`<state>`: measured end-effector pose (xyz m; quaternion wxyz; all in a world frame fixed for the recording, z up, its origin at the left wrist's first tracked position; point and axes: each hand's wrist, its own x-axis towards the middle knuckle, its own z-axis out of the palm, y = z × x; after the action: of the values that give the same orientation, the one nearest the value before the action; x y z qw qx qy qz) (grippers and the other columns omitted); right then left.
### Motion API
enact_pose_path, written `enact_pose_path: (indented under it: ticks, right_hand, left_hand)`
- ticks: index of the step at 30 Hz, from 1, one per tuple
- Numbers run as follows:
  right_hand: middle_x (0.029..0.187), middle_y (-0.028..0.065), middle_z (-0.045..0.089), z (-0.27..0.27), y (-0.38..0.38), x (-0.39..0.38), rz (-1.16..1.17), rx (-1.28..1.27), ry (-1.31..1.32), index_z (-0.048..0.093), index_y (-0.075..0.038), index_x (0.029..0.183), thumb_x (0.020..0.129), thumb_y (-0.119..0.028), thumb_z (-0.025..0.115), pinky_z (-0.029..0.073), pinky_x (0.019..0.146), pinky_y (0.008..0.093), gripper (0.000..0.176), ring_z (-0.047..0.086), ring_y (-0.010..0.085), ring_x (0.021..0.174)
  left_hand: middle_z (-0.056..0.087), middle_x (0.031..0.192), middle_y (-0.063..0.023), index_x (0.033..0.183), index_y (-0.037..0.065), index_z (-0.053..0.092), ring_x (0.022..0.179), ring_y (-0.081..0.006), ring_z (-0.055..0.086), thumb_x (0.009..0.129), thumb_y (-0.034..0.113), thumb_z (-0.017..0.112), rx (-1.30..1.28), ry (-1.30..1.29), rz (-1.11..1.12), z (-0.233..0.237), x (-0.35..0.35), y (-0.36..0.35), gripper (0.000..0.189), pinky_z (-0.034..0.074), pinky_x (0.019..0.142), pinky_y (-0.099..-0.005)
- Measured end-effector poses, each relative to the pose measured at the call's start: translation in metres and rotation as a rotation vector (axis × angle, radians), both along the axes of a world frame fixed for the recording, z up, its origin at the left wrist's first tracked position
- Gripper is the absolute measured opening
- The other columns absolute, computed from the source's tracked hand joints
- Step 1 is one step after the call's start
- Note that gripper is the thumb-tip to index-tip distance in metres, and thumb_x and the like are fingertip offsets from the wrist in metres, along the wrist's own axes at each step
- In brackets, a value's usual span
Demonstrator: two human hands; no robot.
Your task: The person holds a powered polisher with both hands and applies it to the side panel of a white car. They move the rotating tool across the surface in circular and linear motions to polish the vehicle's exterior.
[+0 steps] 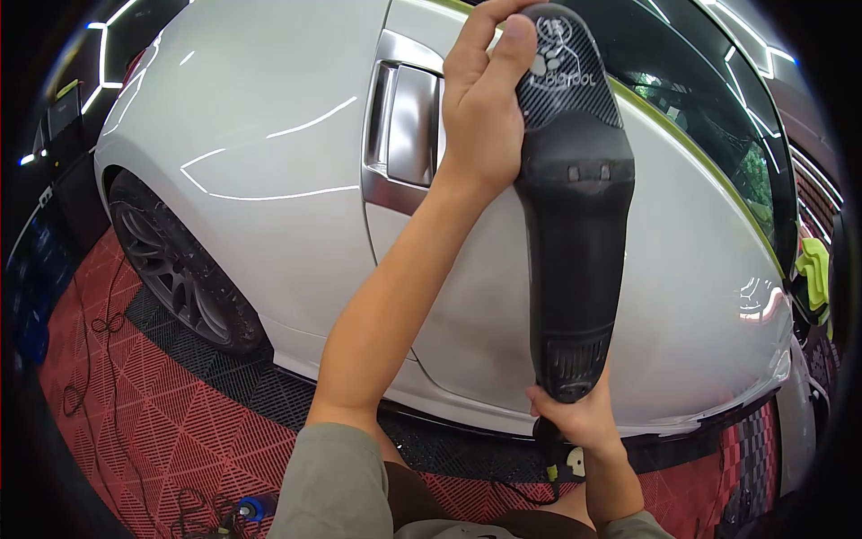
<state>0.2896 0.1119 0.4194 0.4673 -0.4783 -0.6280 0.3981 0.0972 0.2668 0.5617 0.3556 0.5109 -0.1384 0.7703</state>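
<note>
A black car polisher [579, 242] with a carbon-patterned head is held upright in front of a white car's door [476, 314]. My left hand [485, 99] wraps around the left side of its head at the top, thumb over the casing. Lower down, my right hand [584, 413] grips the tail end below the vents, where the black cord comes out. The polisher's pad is hidden behind its head. Just left of my left hand is the silver door handle [413, 126]. Green masking tape [700, 153] runs along the window edge.
The car's wheel [180, 269] stands at left on red and black floor tiles [162, 413]. Loose cords [108, 323] lie on the floor, with a blue-ended object [256, 509] near my left side. A yellow-green cloth [813, 269] hangs at far right.
</note>
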Motion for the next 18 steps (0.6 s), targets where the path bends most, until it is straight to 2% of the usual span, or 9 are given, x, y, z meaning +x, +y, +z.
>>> enact_pose_path:
  ticks: [2, 5, 9, 10, 11, 12, 13, 15, 18]
  right_hand:
    - [0.133, 0.0151, 0.043, -0.018, -0.008, 0.006, -0.012, -0.005, -0.008, 0.003, -0.007, 0.153, 0.069, 0.007, 0.072, 0.043, 0.099, 0.0361, 0.109, 0.05, 0.0222, 0.12]
    - [0.136, 0.0163, 0.041, -0.04, -0.023, 0.016, -0.048, -0.073, -0.011, 0.001, -0.006, 0.153, 0.069, 0.005, 0.073, 0.04, 0.103, 0.0374, 0.111, 0.048, 0.0236, 0.124]
    - [0.135, 0.0169, 0.041, -0.081, -0.047, 0.05, -0.049, -0.145, -0.027, -0.001, -0.004, 0.152, 0.068, 0.003, 0.076, 0.036, 0.106, 0.038, 0.114, 0.045, 0.0241, 0.127]
    - [0.135, 0.017, 0.04, -0.092, -0.056, 0.066, -0.049, -0.19, -0.059, -0.001, -0.003, 0.151, 0.068, 0.003, 0.077, 0.035, 0.107, 0.0381, 0.114, 0.045, 0.0237, 0.127]
    - [0.125, 0.016, 0.044, -0.1, -0.061, 0.074, -0.072, -0.164, -0.092, 0.006, -0.001, 0.147, 0.069, 0.004, 0.076, 0.038, 0.099, 0.0369, 0.105, 0.048, 0.0227, 0.117]
    - [0.116, 0.015, 0.048, -0.108, -0.067, 0.083, -0.095, -0.138, -0.126, 0.013, 0.0, 0.143, 0.069, 0.006, 0.075, 0.042, 0.091, 0.0356, 0.097, 0.051, 0.0217, 0.106]
    - [0.097, 0.013, 0.055, -0.114, -0.072, 0.088, -0.144, -0.039, -0.156, 0.028, 0.003, 0.134, 0.07, 0.009, 0.074, 0.048, 0.075, 0.033, 0.08, 0.059, 0.02, 0.085]
    - [0.077, 0.0108, 0.062, -0.103, -0.07, 0.087, -0.162, 0.022, -0.175, 0.047, 0.007, 0.119, 0.07, 0.011, 0.071, 0.055, 0.058, 0.0303, 0.055, 0.066, 0.0186, 0.063]
    - [0.069, 0.0105, 0.062, -0.029, -0.052, 0.049, -0.143, -0.138, -0.082, 0.061, 0.007, 0.092, 0.07, 0.009, 0.068, 0.052, 0.055, 0.0299, 0.023, 0.064, 0.0191, 0.059]
  left_hand:
    - [0.06, 0.088, 0.0024, 0.124, 0.001, 0.056, 0.078, -0.001, 0.05, 0.104, 0.023, 0.049, 0.077, -0.027, 0.043, -0.017, 0.005, 0.003, 0.03, 0.041, 0.071, -0.0165]
    - [0.063, 0.103, -0.0028, 0.132, -0.001, 0.051, 0.087, -0.0059, 0.058, 0.105, 0.031, 0.047, 0.03, 0.05, 0.153, -0.038, 0.011, -0.018, 0.042, 0.046, 0.081, -0.0188]
    - [0.061, 0.092, 0.0008, 0.129, 0.001, 0.054, 0.078, -0.0027, 0.051, 0.103, 0.025, 0.05, -0.098, -0.031, -0.076, -0.067, 0.033, -0.05, 0.035, 0.042, 0.073, -0.0179]
    - [0.061, 0.092, 0.0, 0.129, 0.0, 0.053, 0.078, -0.0035, 0.051, 0.103, 0.025, 0.05, -0.124, 0.024, 0.012, -0.077, 0.035, -0.052, 0.036, 0.042, 0.074, -0.0188]
    - [0.061, 0.091, -0.0007, 0.129, 0.0, 0.053, 0.079, -0.0043, 0.051, 0.103, 0.025, 0.051, -0.154, 0.075, 0.101, -0.087, 0.037, -0.054, 0.037, 0.042, 0.075, -0.0197]
    - [0.061, 0.09, -0.002, 0.128, -0.001, 0.053, 0.079, -0.0063, 0.052, 0.102, 0.026, 0.051, -0.162, 0.025, 0.044, -0.089, 0.042, -0.055, 0.037, 0.042, 0.075, -0.0215]
    - [0.061, 0.089, -0.0032, 0.128, -0.002, 0.053, 0.079, -0.0083, 0.053, 0.102, 0.026, 0.051, -0.168, -0.026, -0.013, -0.09, 0.048, -0.055, 0.038, 0.042, 0.075, -0.0233]
    - [0.061, 0.087, -0.0043, 0.127, -0.002, 0.054, 0.079, -0.0107, 0.055, 0.102, 0.025, 0.05, -0.135, -0.042, -0.038, -0.083, 0.045, -0.05, 0.037, 0.043, 0.075, -0.0255]
    - [0.06, 0.078, -0.004, 0.12, 0.0, 0.056, 0.071, -0.0115, 0.053, 0.101, 0.024, 0.051, -0.063, -0.084, 0.11, -0.052, 0.037, -0.026, 0.031, 0.043, 0.069, -0.0265]
